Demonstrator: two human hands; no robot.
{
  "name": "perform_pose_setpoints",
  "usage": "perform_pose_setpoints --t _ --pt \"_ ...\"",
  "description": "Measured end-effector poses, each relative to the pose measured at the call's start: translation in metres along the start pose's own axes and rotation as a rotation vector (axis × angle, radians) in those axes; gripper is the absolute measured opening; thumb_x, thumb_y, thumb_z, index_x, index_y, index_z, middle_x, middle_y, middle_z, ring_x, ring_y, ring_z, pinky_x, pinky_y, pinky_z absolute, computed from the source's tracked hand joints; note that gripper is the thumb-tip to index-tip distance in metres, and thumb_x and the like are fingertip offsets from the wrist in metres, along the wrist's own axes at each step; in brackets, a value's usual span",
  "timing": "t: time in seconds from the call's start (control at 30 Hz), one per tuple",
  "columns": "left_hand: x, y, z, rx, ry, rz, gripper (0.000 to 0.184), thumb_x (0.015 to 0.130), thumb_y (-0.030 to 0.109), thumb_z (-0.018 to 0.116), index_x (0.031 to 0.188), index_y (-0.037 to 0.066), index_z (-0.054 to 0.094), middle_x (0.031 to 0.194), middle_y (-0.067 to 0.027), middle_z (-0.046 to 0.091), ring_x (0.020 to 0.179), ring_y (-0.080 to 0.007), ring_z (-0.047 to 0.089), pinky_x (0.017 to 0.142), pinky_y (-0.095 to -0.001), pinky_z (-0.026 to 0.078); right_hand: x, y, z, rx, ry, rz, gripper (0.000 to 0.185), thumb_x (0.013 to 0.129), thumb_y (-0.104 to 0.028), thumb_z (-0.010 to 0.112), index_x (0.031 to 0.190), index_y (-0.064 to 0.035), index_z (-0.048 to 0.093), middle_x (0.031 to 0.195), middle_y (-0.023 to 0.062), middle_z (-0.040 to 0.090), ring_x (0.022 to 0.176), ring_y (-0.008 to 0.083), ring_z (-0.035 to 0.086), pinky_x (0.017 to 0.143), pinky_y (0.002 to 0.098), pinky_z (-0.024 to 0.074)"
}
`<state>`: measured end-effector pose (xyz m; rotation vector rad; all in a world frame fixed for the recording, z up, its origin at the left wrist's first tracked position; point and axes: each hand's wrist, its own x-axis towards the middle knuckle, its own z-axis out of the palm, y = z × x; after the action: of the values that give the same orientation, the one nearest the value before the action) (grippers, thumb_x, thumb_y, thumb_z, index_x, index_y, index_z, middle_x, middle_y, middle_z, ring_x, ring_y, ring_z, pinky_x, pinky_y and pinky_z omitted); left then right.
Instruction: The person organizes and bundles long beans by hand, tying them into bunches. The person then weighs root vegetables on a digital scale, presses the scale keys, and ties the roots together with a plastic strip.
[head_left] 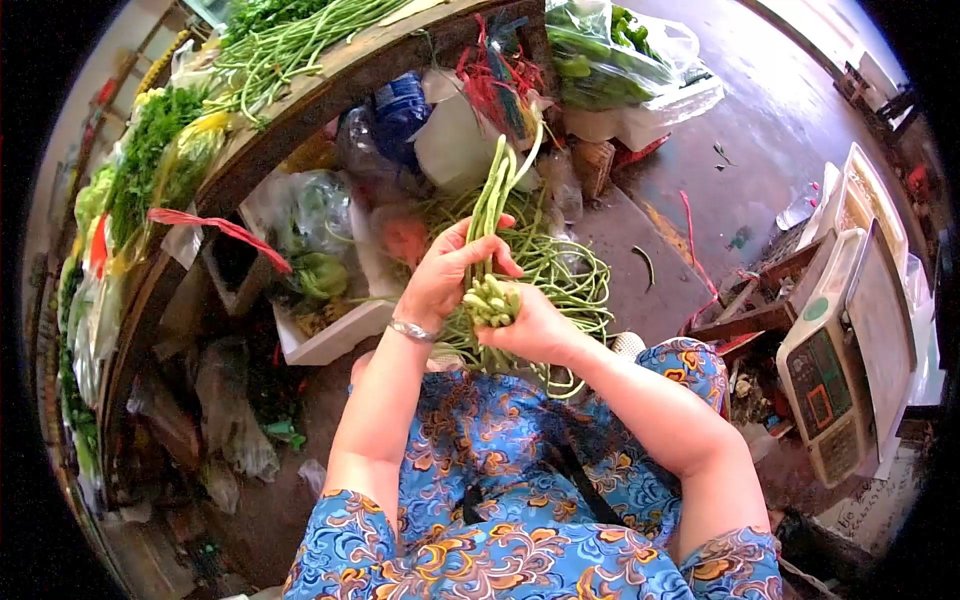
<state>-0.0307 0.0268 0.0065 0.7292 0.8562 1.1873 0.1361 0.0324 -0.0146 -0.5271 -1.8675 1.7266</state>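
Note:
A bunch of long green beans (491, 205) is held upright in front of my lap, its cut-looking ends gathered toward me. My left hand (452, 262), with a silver bracelet at the wrist, is closed around the middle of the bunch. Lower down, my right hand (528, 325) grips the bunch near its gathered ends. Behind and to the right of my hands lies a loose tangled pile of long beans (575, 275). The far tips of the held beans rise above my left hand and bend slightly right.
A wooden shelf (330, 78) carries long beans and leafy greens. Beneath it stands a white foam box (310, 340) with vegetables. A bag of green peppers (620, 60) lies at the back. At right are a weighing scale (825, 370) and a wooden crate (765, 310).

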Motion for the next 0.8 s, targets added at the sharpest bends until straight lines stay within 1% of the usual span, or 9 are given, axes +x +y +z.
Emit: perform_pose_setpoints --t 0.1,0.2,0.23,0.3,0.37,0.47,0.57,0.7,0.8 --pt "-0.002 -0.001 -0.003 -0.038 0.052 0.101 0.037 0.094 0.013 0.062 0.127 0.000 0.053 0.079 -0.0057 0.063 0.072 -0.0168 0.064 0.068 -0.0306 0.055 -0.001 -0.009 -0.017 0.076 0.006 0.186 0.016 0.076 -0.002 0.068 0.091 -0.0036 0.060 0.083 -0.0029 0.060 0.075 0.0074 0.055 0.072 0.0266 0.0491" --pt "-0.007 0.006 -0.008 0.080 0.064 0.160 0.035 0.094 0.011 0.061 0.127 0.001 0.055 0.077 -0.0039 0.061 0.070 -0.0135 0.060 0.061 -0.0283 0.051 0.000 -0.015 -0.033 0.234 0.100 0.269 0.017 0.077 -0.001 0.068 0.093 -0.0027 0.060 0.091 0.0013 0.067 0.084 0.0091 0.063 0.075 0.0271 0.0523" --pt "-0.010 0.007 -0.007 0.079 0.061 0.164 0.035 0.094 0.011 0.061 0.127 0.001 0.055 0.077 -0.0039 0.061 0.070 -0.0135 0.060 0.061 -0.0283 0.051 -0.001 -0.012 -0.039 0.318 0.144 0.234 0.019 0.078 -0.002 0.068 0.095 -0.0022 0.059 0.092 0.0049 0.069 0.084 0.0131 0.066 0.076 0.0280 0.0535" --pt "-0.014 0.005 -0.004 0.205 0.134 0.099 0.034 0.094 0.010 0.060 0.127 0.003 0.056 0.076 -0.0026 0.060 0.067 -0.0107 0.056 0.058 -0.0245 0.048 -0.003 -0.018 -0.053 0.394 0.213 0.192 0.020 0.079 -0.003 0.069 0.096 -0.0017 0.059 0.087 0.0065 0.068 0.078 0.0153 0.066 0.072 0.0292 0.0534" --pt "-0.016 0.000 0.003 0.242 0.129 0.118 0.034 0.095 0.010 0.059 0.128 0.005 0.056 0.077 -0.0011 0.060 0.066 -0.0081 0.053 0.056 -0.0212 0.045 0.000 -0.019 -0.064 0.446 0.271 0.093 0.018 0.080 -0.006 0.069 0.093 -0.0031 0.058 0.078 0.0055 0.064 0.069 0.0159 0.063 0.064 0.0300 0.0505" --pt "-0.016 -0.009 0.006 0.358 0.159 0.115 0.032 0.096 0.008 0.058 0.127 0.007 0.057 0.078 0.0006 0.060 0.066 -0.0062 0.052 0.056 -0.0207 0.044 0.005 -0.022 -0.076 0.549 0.360 0.064 0.015 0.080 -0.008 0.072 0.090 -0.0026 0.062 0.076 0.0042 0.064 0.066 0.0140 0.062 0.059 0.0285 0.0492" --pt "-0.014 -0.021 0.005 0.465 0.186 0.109 0.031 0.095 0.006 0.057 0.127 0.006 0.056 0.078 0.0007 0.060 0.065 -0.0061 0.052 0.055 -0.0210 0.044 0.007 -0.028 -0.081 0.585 0.435 0.063 0.018 0.081 -0.010 0.073 0.094 -0.0021 0.064 0.076 0.0034 0.064 0.066 0.0138 0.062 0.059 0.0289 0.0491" --pt "-0.013 -0.030 0.017 0.485 0.135 0.044 0.035 0.095 0.002 0.056 0.129 0.009 0.056 0.077 0.0048 0.055 0.064 -0.0044 0.048 0.056 -0.0202 0.041 0.014 -0.020 -0.084 0.635 0.379 0.060 0.027 0.080 -0.007 0.075 0.105 -0.0037 0.065 0.083 0.0029 0.064 0.070 0.0136 0.063 0.063 0.0276 0.0503" --pt "-0.009 -0.038 0.017 0.544 0.146 0.046 0.037 0.095 0.003 0.057 0.132 0.010 0.055 0.078 0.0067 0.052 0.064 -0.0033 0.045 0.056 -0.0201 0.039 0.013 -0.020 -0.080 0.623 0.397 0.052 0.026 0.080 -0.006 0.075 0.103 -0.0033 0.064 0.085 0.0027 0.064 0.070 0.0133 0.063 0.064 0.0268 0.0509"
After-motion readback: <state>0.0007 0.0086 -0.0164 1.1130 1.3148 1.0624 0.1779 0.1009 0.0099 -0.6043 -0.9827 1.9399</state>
